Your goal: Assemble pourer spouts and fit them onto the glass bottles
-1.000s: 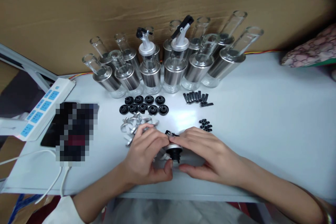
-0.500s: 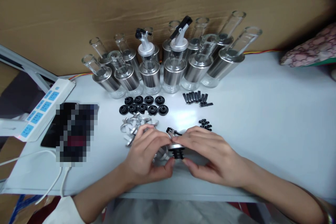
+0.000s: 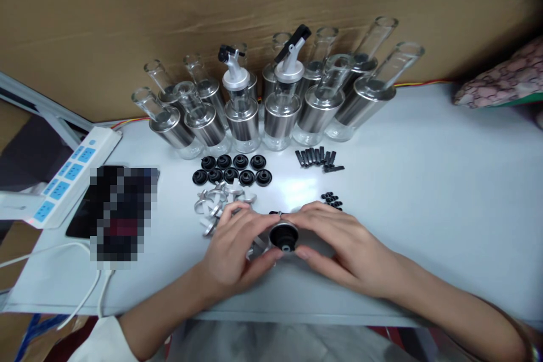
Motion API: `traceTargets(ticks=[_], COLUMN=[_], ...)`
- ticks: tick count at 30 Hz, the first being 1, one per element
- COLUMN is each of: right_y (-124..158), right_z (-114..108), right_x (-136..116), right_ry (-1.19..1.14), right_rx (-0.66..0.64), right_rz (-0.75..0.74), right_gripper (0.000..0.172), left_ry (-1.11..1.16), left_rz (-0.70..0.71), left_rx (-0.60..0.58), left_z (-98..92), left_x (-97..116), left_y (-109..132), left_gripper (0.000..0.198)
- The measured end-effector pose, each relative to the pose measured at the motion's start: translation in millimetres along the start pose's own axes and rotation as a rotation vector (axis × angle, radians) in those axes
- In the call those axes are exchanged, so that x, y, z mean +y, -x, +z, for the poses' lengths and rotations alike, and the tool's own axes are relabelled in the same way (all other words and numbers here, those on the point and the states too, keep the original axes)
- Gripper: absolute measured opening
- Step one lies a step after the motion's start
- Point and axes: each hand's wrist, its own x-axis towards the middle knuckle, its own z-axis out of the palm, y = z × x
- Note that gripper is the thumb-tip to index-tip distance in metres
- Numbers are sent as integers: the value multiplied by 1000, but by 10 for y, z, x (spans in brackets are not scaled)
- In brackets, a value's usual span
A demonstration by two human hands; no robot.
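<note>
Both my hands meet at the table's front middle around a small pourer spout (image 3: 283, 236), a silver collar with a black rubber stopper whose underside faces me. My left hand (image 3: 237, 249) pinches it from the left, and a second silver part shows under its fingers. My right hand (image 3: 339, 246) pinches it from the right. Just behind my left hand lies a heap of silver spout pieces (image 3: 212, 206). Behind those sit several black rubber stoppers (image 3: 232, 169). Small black beads (image 3: 332, 201) lie beyond my right hand.
Several glass and steel bottles (image 3: 280, 107) stand in rows at the back, two of them fitted with spouts. Black tubes (image 3: 319, 158) lie before them. A white power strip (image 3: 68, 172) and a blurred phone (image 3: 121, 212) with white cables sit at the left. Patterned cloth (image 3: 500, 82) lies far right.
The spout has been turned between my fingers, so its black stopper now faces me instead of pointing down. Both hands stayed in place.
</note>
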Motion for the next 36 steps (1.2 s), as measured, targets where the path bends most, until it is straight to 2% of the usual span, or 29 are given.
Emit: traceTargets(ticks=[8, 14, 18, 26, 30, 36], right_y=[-8, -14, -13, -14, -10, 18], right_z=[-2, -27, -22, 19, 44, 63], right_x=[-4, -26, -35, 11, 11, -42], right_ry=[-2, -55, -56, -64, -66, -27], right_rx=[19, 14, 27, 70, 68, 32], right_rz=[5, 26, 29, -120, -97, -100], right_gripper=[24, 30, 31, 15, 20, 33], left_ry=[-69, -28, 19, 102, 46, 64], left_rz=[69, 29, 10, 63, 65, 58], left_rx=[-12, 66, 107, 137, 128, 182], left_z=[-20, 10, 24, 2, -28, -33], left_x=[2, -8, -3, -12, -5, 14], left_y=[-11, 10, -3, -34, -41, -30], left_gripper=[20, 24, 17, 10, 10, 13])
